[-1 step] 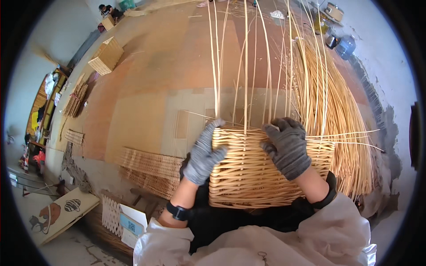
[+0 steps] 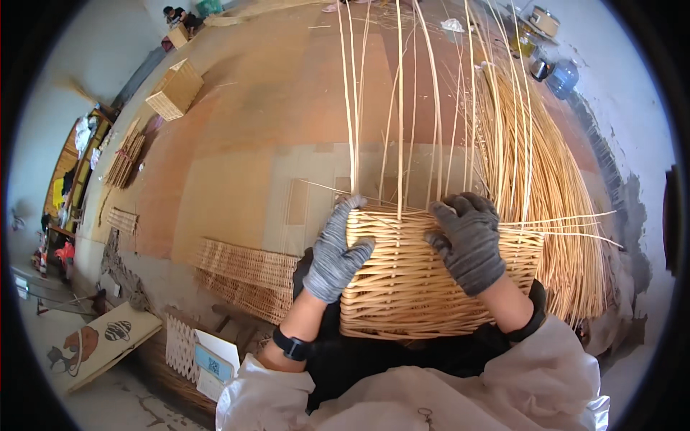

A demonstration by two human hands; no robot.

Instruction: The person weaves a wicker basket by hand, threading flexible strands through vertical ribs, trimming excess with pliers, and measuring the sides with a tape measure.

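A half-woven wicker basket point(image 2: 410, 302) of pale peeled rods rests at my lap, its side wall facing me. Tall upright stakes point(image 2: 400, 108) rise from its far rim. My left hand point(image 2: 336, 251), in a grey knit glove, grips the left corner, thumb on the near wall and fingers over the rim. My right hand point(image 2: 471, 241), gloved alike, holds the rim right of the middle, with the thumb on the wall and the fingers bent over the top. Their fingertips are partly hidden behind the rim. Loose weaver ends point(image 2: 575, 223) stick out to the right.
A large bundle of long rods point(image 2: 568, 266) lies to the right. Woven panels point(image 2: 244, 273) lie on the left, beyond them a finished box basket point(image 2: 176, 90). A painted board point(image 2: 108, 345) stands at lower left. Another person point(image 2: 180, 20) sits far back left.
My left hand has shifted very slightly to the right, its thumb a little further over the basket wall. My right hand keeps its hold on the rim.
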